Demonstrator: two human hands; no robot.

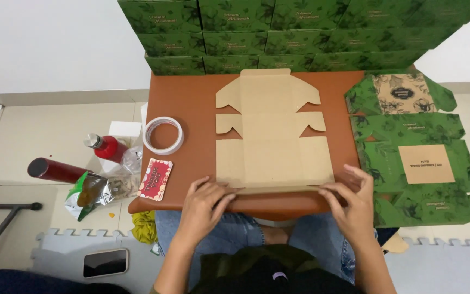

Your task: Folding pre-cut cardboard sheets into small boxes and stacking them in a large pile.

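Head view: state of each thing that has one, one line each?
Cardboard blank: unfolded, flat on the brown table, plain side up.
Left hand: fingers pressing the blank's near edge.
Right hand: fingers on the near right corner.
Green blanks: flat, stacked at right.
Green boxes: folded, stacked at back.
Tape roll: lying flat.
Red bottle: capped, on the floor.
Phone: screen dark.

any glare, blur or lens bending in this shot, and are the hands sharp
Head view: soft even light with faint shadows only; a mild sheen on the brown padded table top; wide-lens bending bows the table's near edge and the stacked green printed boxes; the left hand and right hand are fairly sharp on the flat brown cardboard box blank, with no motion blur.
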